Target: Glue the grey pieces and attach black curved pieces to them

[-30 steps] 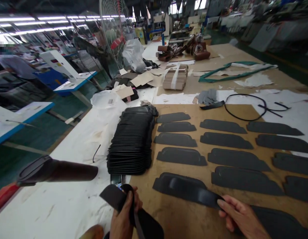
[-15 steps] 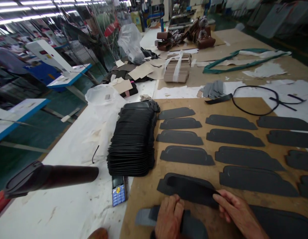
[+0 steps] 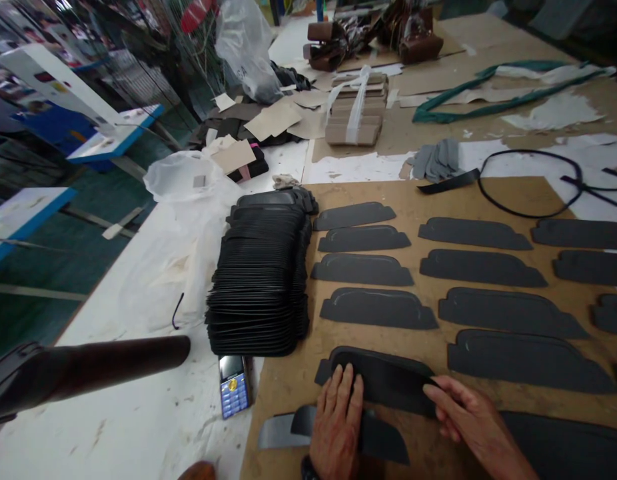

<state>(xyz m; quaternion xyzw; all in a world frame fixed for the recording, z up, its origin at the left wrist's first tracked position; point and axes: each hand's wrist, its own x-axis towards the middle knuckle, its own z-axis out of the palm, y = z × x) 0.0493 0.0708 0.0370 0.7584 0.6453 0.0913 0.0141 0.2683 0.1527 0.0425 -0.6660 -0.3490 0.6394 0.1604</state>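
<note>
My left hand (image 3: 338,423) lies flat, fingers apart, on the left end of a black strip (image 3: 388,380) that rests on a dark shaped piece (image 3: 333,363) on the brown board (image 3: 288,380). My right hand (image 3: 463,417) presses its fingertips on the strip's right end. Under my left hand lie more dark pieces (image 3: 288,430). Rows of similar flat dark pieces (image 3: 378,309) cover the board beyond my hands.
A tall stack of black pieces (image 3: 261,280) stands left of the board. A mobile phone (image 3: 232,385) lies in front of it. A dark tube-shaped tool (image 3: 88,367) juts in from the left. Bundled cardboard (image 3: 356,110), a black cord loop (image 3: 531,183) and plastic bags lie farther back.
My left hand came from the table's edge onto the board, put down the dark pieces it held and now presses the strip flat. The phone is uncovered. The view tilted down.
</note>
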